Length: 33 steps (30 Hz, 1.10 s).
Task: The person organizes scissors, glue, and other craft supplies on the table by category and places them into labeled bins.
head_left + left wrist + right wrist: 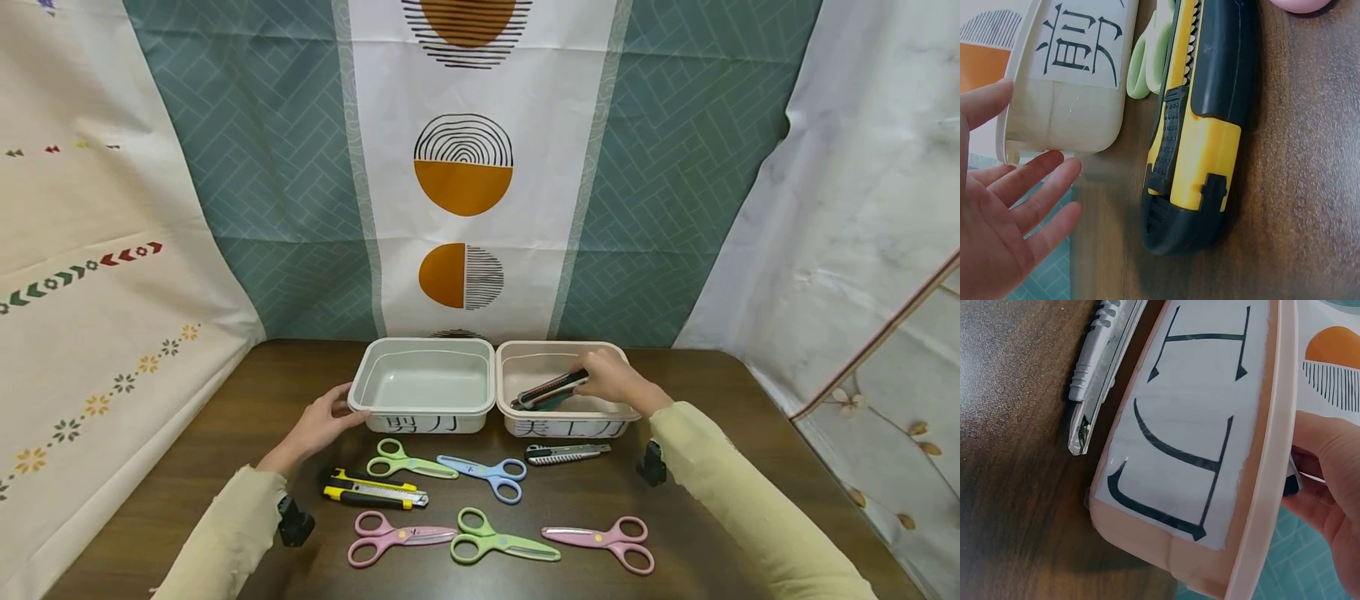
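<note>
In the head view, my right hand (pixel 606 377) reaches into the pink bin (pixel 558 346) and grips a black box cutter (pixel 553 388) at one end. Something dark green shows beneath that cutter. In the right wrist view the bin's labelled wall (pixel 1166 547) hides most of the cutter. My left hand (pixel 1010 219) is at the left corner of the pale green bin (pixel 1079 119), its fingers spread and fairly straight, the thumb at the rim. Nearest to it on the table lies a yellow and black box cutter (pixel 375 490).
Between bins and front edge lie green scissors (pixel 408 462), blue scissors (pixel 487 475), a grey box cutter (pixel 567 453), pink scissors (pixel 397 535), more green scissors (pixel 498 542) and more pink scissors (pixel 603 540). A patterned curtain (pixel 300 167) hangs behind the bins.
</note>
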### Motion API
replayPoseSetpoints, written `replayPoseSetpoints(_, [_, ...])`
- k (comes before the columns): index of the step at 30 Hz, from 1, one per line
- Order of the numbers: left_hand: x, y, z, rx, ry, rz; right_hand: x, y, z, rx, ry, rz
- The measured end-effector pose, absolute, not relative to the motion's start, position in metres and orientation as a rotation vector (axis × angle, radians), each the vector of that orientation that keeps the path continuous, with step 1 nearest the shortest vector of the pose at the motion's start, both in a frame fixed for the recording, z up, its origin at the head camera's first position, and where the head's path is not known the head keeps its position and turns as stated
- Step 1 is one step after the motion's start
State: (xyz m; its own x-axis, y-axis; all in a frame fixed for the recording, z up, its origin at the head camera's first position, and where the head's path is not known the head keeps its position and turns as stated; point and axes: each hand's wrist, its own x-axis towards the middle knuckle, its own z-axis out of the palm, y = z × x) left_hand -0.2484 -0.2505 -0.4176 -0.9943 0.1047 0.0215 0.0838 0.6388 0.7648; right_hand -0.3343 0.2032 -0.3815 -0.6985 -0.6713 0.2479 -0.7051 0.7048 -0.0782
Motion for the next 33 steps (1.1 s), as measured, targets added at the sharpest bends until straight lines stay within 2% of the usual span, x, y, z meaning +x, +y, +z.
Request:
replayPoseSetpoints(14, [-0.2479, -0.2493, -0.4197, 0.167, 2.841, 1.295, -0.3335, 0.2071, -0.388, 1.133, -2.729, 0.241])
replayPoseSetpoints(33, [-0.2456, -0.2494, -0.4205, 0.155, 2.841, 1.327, -0.3319, 0.2104, -0.3823, 1.095, -2.805, 0.469])
